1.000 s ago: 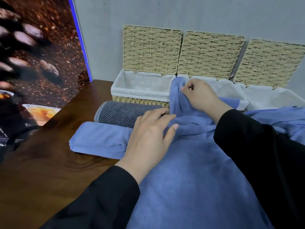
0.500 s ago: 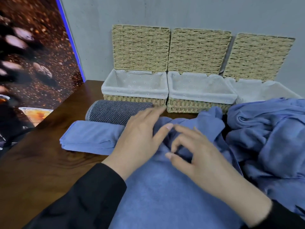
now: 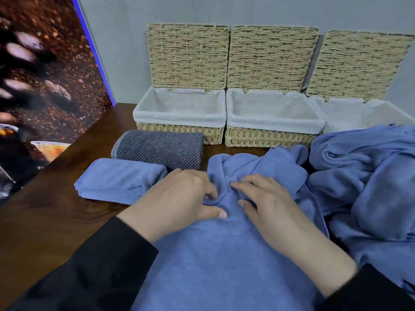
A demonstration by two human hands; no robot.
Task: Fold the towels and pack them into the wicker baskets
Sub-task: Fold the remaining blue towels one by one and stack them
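Your left hand (image 3: pixel 179 194) and right hand (image 3: pixel 265 198) each pinch the blue towel (image 3: pixel 224 254), grip narrow, gathering its bunched edge to straighten a fold.

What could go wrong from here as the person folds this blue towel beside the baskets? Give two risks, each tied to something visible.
1. The blue towel is bunched where the left hand and right hand pinch it, so creases may get folded in.
2. The loose towel pile touches it on the right and drapes against the right basket; pulling could drag the pile along.
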